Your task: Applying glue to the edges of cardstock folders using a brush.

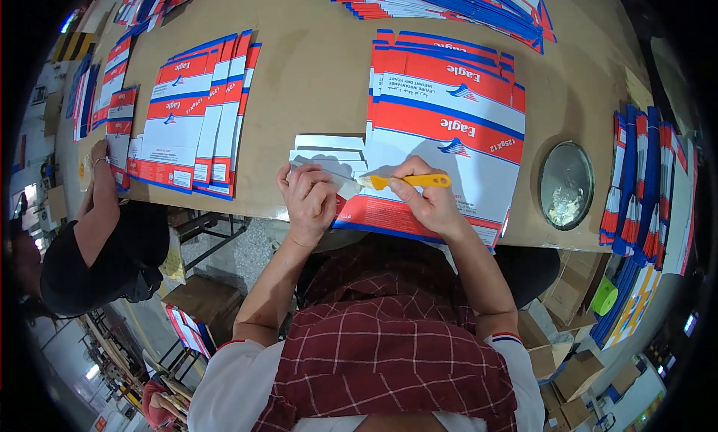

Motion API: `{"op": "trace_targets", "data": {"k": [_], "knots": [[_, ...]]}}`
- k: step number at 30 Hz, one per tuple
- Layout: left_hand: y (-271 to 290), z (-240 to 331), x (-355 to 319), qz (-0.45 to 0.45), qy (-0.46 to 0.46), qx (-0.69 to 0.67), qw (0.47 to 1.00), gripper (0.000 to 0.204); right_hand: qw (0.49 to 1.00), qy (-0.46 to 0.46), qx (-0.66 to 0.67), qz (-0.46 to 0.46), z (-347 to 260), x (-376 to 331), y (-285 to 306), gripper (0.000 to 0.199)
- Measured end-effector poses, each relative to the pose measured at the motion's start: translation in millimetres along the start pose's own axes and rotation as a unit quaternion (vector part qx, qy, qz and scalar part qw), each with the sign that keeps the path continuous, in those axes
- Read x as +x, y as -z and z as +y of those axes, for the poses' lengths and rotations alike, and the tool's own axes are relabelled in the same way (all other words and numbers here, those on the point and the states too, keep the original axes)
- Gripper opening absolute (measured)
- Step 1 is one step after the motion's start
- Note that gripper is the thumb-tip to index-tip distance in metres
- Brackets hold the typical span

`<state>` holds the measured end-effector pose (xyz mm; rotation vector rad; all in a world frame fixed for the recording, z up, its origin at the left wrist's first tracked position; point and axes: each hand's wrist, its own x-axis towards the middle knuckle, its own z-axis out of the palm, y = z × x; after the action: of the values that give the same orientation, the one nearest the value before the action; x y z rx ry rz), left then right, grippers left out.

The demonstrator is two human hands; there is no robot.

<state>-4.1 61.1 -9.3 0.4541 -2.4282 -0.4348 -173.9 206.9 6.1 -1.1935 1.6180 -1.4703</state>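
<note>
In front of me lies a stack of flat printed carton blanks (449, 116), red, white and blue, with white flaps (329, 142) sticking out at its left side. My right hand (428, 198) grips a brush (422, 181) by its yellow handle. The bristle end points left and meets the flaps near the stack's left edge. My left hand (308, 198) is at those flaps with curled fingers, closed on the edge of a carton blank. Its fingertips are partly hidden. To the right of the stack stands a round shallow dish (566, 187) with a pale, shiny substance inside.
More carton blanks (176, 125) lie fanned out on the brown tabletop (299, 73) at left. Another pile (449, 11) is at the far side. Folded cartons (636, 181) stand at right. At far left a co-worker's hand (99, 151) touches blanks. Cardboard boxes (576, 282) sit below right.
</note>
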Motion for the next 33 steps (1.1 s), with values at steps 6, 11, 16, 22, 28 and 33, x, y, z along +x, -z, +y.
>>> {"op": "trace_targets", "data": {"k": [6, 11, 16, 22, 28, 33], "knots": [[-0.1, 0.0, -1.4, 0.0, 0.0, -0.001, 1.0, 0.018, 0.991, -0.035, 0.122, 0.048, 5.3, -6.3, -1.8, 0.01], [-3.4, -1.0, -1.7, -0.001, -0.002, -0.005, 1.0, 0.018, 0.993, -0.025, 0.091, 0.066, 5.4, -4.3, -4.8, 0.012], [0.6, -1.4, -1.1, 0.002, -0.004, 0.002, 1.0, 0.019, 1.0, -0.009, -0.019, 0.011, -4.1, 1.0, -2.0, 0.01], [-0.7, -1.7, -1.0, 0.002, -0.008, 0.0, 1.0, 0.019, 0.997, 0.021, 0.031, 0.072, -0.1, -1.9, -5.9, 0.01], [-1.3, -1.4, -1.5, 0.002, -0.007, -0.002, 1.0, 0.019, 0.998, 0.014, -0.014, 0.053, 0.9, -3.1, -2.6, 0.011], [-0.6, -1.0, -1.9, 0.004, -0.006, 0.001, 1.0, 0.019, 0.998, 0.009, 0.014, 0.057, -4.0, -2.0, -4.4, 0.011]]}}
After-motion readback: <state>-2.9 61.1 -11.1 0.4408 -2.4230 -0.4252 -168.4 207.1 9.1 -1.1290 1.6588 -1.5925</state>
